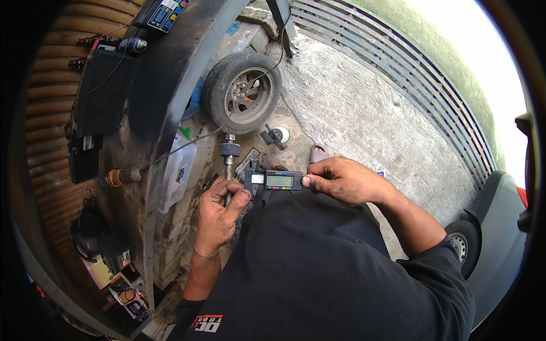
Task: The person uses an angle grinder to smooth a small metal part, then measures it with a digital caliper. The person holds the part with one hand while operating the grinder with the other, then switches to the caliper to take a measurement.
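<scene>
At the centre of the frame, the left hand holds a hex-tipped metal shaft in its fingers; the right hand has its fingers closed on the end of a digital caliper just beside it. Jaw contact with the shaft is unclear. Good handling would keep the jaws square, pressure light.

The left hand covers the lower part of the metal shaft, and the right hand hides the right end of the digital caliper, whose readout is too faint to make out; whether its jaws touch the shaft seems hard to tell. The upper edge cuts off the button panel, the dark rim the grey car.
</scene>
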### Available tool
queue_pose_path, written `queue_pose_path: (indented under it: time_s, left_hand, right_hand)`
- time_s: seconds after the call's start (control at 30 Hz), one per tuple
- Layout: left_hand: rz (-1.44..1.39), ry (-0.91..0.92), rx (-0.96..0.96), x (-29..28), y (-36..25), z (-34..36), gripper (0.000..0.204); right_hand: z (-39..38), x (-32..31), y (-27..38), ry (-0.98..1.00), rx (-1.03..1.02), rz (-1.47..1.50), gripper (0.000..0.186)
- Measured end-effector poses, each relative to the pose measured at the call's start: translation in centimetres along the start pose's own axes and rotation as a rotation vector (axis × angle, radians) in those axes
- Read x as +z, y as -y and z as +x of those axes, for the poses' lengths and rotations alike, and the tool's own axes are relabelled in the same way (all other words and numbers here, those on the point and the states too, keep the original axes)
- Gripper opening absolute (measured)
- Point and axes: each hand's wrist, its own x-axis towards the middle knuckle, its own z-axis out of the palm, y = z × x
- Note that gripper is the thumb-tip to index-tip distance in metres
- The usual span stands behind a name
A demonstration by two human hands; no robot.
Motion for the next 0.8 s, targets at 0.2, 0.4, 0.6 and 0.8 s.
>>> queue_pose_path:
  time_s: [0.2,0.4,0.6,0.8]
  left_hand:
    - [-0.018,-0.013,0.011,-0.06,0.28,-0.36,0.023]
    - [-0.041,-0.016,0.016,-0.13,0.66,-0.53,0.022]
    - [-0.065,-0.028,0.006,-0.03,0.98,-0.73,0.022]
    - [-0.065,-0.023,0.001,0.02,1.03,-0.71,0.021]
  right_hand:
    - [0.03,0.29,0.11,0.008,0.017,-0.001,0.049]
    - [0.11,0.67,-0.01,-0.008,0.007,-0.036,0.05]
    - [0.02,0.83,-0.01,-0.014,0.024,-0.041,0.051]
    - [-0.06,0.76,0.14,-0.021,0.031,-0.057,0.051]
